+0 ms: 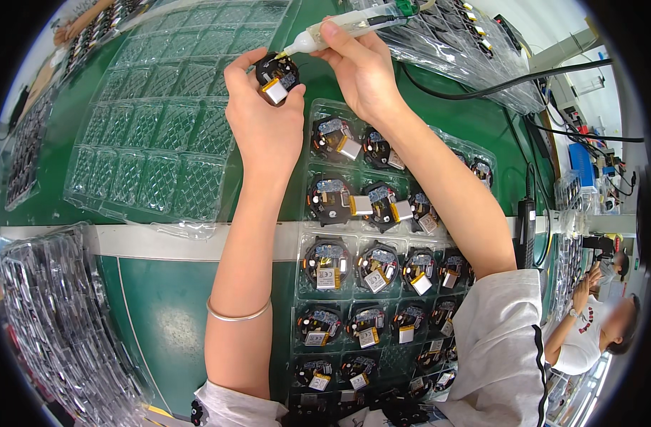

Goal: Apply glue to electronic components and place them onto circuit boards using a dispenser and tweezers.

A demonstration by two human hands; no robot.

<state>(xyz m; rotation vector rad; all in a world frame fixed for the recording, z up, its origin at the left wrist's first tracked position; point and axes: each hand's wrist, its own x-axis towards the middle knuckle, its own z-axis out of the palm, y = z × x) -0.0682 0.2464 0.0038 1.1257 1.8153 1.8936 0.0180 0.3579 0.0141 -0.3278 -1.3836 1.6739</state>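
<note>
One watch part (280,70) is pinched above the counter (51,167) by the left hand (268,121); the right hand (362,71) grips one syringe (307,43), tip at the part; over fifteen similar parts (327,252) lie in trays (332,166).

Round black electronic module (285,70), inner parts exposed, silver-and-yellow battery (275,91) at its lower edge, held up tilted, white-nosed dispensing syringe (364,18) slanting down from the right, yellowish tip (281,55) at the module's upper rim, contact unclear.
</note>
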